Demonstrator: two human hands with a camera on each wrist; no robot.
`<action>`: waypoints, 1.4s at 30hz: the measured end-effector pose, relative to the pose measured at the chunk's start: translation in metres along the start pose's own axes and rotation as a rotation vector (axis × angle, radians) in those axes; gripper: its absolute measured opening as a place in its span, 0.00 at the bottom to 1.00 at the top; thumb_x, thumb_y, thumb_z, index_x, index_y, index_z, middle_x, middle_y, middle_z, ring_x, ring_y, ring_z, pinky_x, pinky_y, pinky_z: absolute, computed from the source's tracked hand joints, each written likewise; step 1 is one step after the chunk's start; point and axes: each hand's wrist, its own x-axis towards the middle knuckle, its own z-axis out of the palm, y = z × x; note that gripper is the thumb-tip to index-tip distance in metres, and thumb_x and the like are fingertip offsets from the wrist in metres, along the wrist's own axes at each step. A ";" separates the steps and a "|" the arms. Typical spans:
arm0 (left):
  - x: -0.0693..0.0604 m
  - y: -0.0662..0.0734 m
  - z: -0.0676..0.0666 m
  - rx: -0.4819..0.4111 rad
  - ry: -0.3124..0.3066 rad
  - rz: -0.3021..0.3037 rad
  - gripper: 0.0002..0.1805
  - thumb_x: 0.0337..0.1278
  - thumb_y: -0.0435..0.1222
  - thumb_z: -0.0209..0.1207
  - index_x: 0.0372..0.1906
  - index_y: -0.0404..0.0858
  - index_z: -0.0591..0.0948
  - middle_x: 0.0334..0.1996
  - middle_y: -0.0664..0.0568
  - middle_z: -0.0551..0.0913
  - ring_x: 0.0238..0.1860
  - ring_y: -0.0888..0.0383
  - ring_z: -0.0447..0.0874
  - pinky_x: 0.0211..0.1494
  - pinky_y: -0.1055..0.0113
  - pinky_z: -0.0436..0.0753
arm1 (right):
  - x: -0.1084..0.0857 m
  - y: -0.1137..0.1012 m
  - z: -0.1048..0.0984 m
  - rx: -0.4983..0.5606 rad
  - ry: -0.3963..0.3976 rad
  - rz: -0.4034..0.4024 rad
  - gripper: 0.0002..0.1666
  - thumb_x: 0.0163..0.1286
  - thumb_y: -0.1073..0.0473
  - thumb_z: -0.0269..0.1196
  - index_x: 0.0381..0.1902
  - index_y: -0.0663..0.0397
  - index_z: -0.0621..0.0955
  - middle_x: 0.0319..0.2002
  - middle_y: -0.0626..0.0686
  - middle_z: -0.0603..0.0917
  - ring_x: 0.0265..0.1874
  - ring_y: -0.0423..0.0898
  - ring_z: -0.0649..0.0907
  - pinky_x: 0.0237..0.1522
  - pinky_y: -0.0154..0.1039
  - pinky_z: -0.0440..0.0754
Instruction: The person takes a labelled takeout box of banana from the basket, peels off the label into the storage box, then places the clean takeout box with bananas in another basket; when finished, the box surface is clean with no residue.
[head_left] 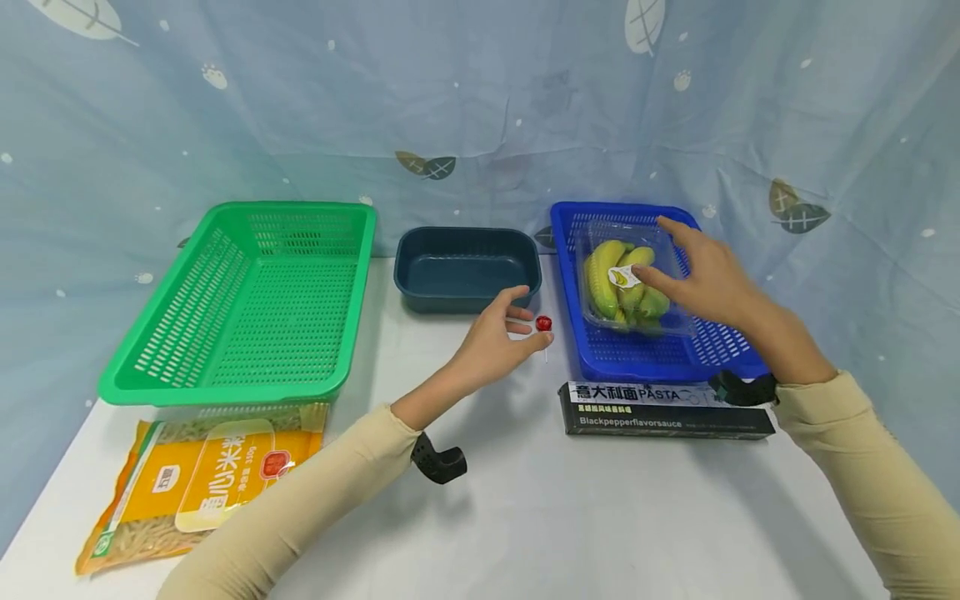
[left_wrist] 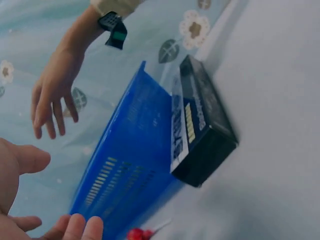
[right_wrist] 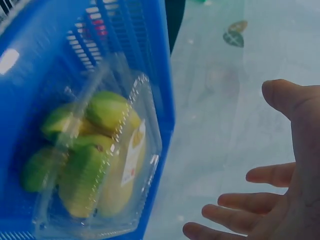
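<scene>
In the head view my left hand [head_left: 501,337] is beside a red lollipop [head_left: 543,323], fingers loosely bent and thumb apart; whether it touches the lollipop I cannot tell. The left wrist view has the lollipop [left_wrist: 135,234] at the bottom edge, near the fingertips. My right hand [head_left: 708,275], fingers spread, is over a clear box of green-yellow bananas [head_left: 603,279], which lies in the blue basket [head_left: 637,364]. Seen from the right wrist, the hand [right_wrist: 270,185] is apart from the banana box [right_wrist: 100,155] and holds nothing.
A green basket [head_left: 341,371] stands at the left, with an orange noodle bag [head_left: 217,475] in front of it. The dark blue bin [head_left: 465,304] is at the back middle. A black pasta box [head_left: 667,421] lies in front of the blue basket.
</scene>
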 end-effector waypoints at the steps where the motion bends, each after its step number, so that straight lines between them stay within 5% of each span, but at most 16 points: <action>1: 0.002 0.000 0.002 -0.020 -0.002 -0.009 0.43 0.61 0.43 0.67 0.77 0.43 0.60 0.58 0.47 0.78 0.57 0.54 0.79 0.54 0.59 0.82 | 0.003 0.002 -0.001 -0.001 -0.008 0.012 0.52 0.71 0.38 0.61 0.79 0.62 0.54 0.73 0.70 0.61 0.69 0.71 0.62 0.65 0.70 0.60; 7: 0.016 0.004 0.018 -0.144 -0.011 -0.079 0.44 0.59 0.40 0.69 0.77 0.44 0.60 0.52 0.46 0.78 0.50 0.56 0.82 0.45 0.62 0.84 | 0.022 0.015 -0.006 0.007 -0.050 0.074 0.51 0.73 0.36 0.57 0.78 0.64 0.56 0.71 0.72 0.63 0.66 0.71 0.67 0.62 0.69 0.64; 21: 0.032 0.012 0.050 -0.166 -0.018 -0.119 0.46 0.57 0.36 0.71 0.77 0.41 0.60 0.54 0.44 0.77 0.46 0.57 0.84 0.39 0.64 0.84 | 0.058 0.060 -0.004 -0.008 -0.112 0.240 0.52 0.75 0.34 0.51 0.75 0.73 0.55 0.65 0.80 0.66 0.62 0.74 0.68 0.59 0.70 0.67; 28: 0.037 0.014 0.058 -0.286 0.006 -0.188 0.47 0.54 0.28 0.70 0.77 0.41 0.60 0.51 0.43 0.76 0.36 0.53 0.86 0.37 0.63 0.86 | 0.067 0.079 0.001 -0.009 -0.148 0.309 0.53 0.76 0.34 0.49 0.75 0.75 0.53 0.69 0.79 0.59 0.63 0.77 0.65 0.61 0.70 0.65; 34: 0.042 0.012 0.061 -0.373 0.024 -0.200 0.48 0.50 0.19 0.68 0.77 0.40 0.62 0.46 0.40 0.76 0.30 0.53 0.84 0.34 0.63 0.87 | 0.074 0.097 0.010 0.147 -0.178 0.423 0.56 0.75 0.34 0.47 0.77 0.73 0.42 0.72 0.79 0.50 0.55 0.75 0.74 0.43 0.60 0.83; 42: 0.043 0.010 0.061 -0.384 0.031 -0.191 0.47 0.50 0.18 0.68 0.76 0.40 0.63 0.48 0.39 0.77 0.29 0.54 0.83 0.32 0.63 0.87 | 0.087 0.109 0.019 0.307 -0.290 0.516 0.54 0.77 0.36 0.47 0.78 0.67 0.38 0.74 0.77 0.47 0.66 0.72 0.63 0.48 0.59 0.82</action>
